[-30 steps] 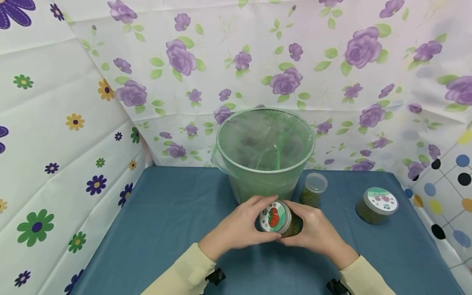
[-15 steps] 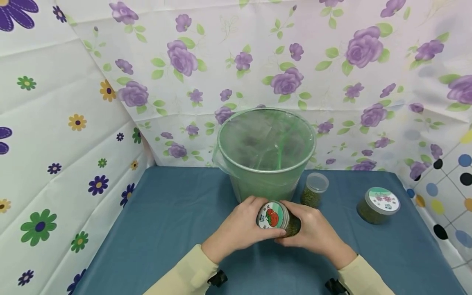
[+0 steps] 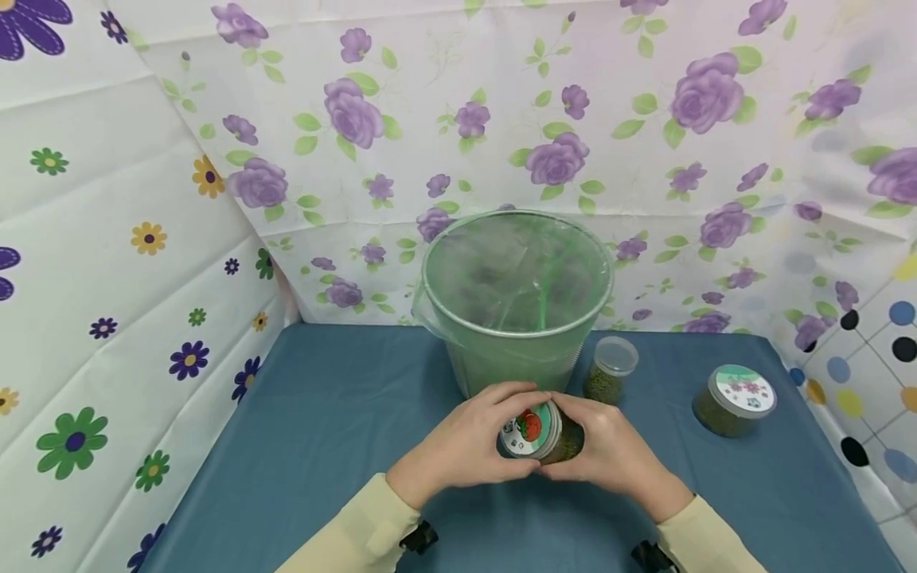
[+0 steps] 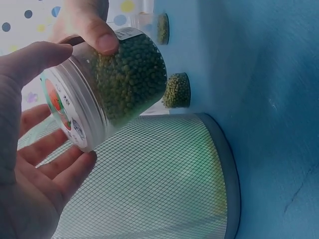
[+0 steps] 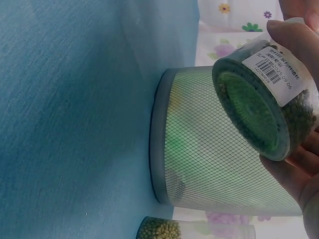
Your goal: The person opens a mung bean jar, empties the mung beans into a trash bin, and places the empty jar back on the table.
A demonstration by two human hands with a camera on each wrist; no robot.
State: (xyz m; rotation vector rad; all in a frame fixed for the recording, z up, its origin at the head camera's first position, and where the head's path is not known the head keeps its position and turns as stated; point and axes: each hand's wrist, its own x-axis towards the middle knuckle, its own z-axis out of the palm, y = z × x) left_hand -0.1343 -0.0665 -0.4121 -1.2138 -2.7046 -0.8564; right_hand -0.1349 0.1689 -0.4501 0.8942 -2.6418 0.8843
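A clear plastic jar (image 4: 134, 74) of green beans, mung-bean-like, is held tilted between both hands above the table. Its lid (image 3: 517, 436) is white and green with a red tomato picture. My left hand (image 3: 476, 442) has its thumb and fingers at opposite edges of that lid. Round the jar's body, my right hand (image 3: 609, 446) grips with thumb and fingers. A barcode label (image 5: 274, 74) and the round base show in the right wrist view. Part of the lid is covered by the left fingers.
Just behind the hands stands a green mesh basket (image 3: 516, 358) lined with clear plastic. To its right is a small lidded jar (image 3: 607, 378) of green beans. A wider jar (image 3: 731, 406) with a flowered lid sits further right on the blue cloth (image 3: 344, 414).
The left fingers have shifted round the lid: the index finger now reaches over its far edge and the thumb sits lower. The right hand keeps its grip, nearly still.
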